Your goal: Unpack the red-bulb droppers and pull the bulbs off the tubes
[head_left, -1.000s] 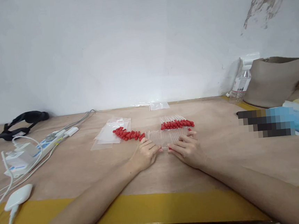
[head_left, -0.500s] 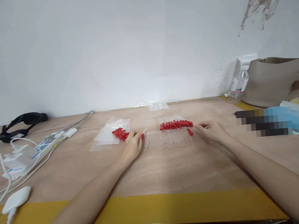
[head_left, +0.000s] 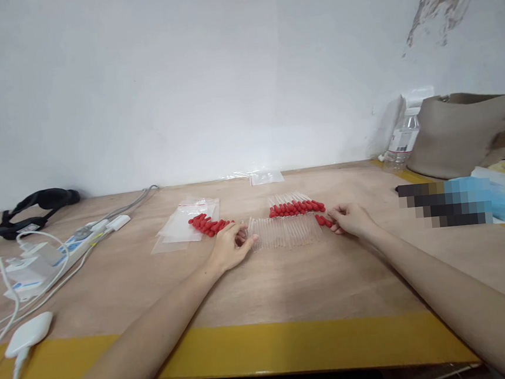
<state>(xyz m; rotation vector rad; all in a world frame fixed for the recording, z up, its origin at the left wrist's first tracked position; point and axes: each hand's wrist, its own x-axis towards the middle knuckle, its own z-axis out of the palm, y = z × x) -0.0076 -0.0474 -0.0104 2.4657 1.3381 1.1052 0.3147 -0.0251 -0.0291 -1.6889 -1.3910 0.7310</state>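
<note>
tubes: row mid-frame, long axes toward wall | left hand: curled, touching row's left end | right hand: pinching red caps at right end | bare table below

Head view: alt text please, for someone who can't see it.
A person's left hand and right hand rest at either end of a row of clear glass tubes on a wooden table. Loose red rubber bulbs, assembled red-capped droppers and clear plastic bags lie around them.
</note>
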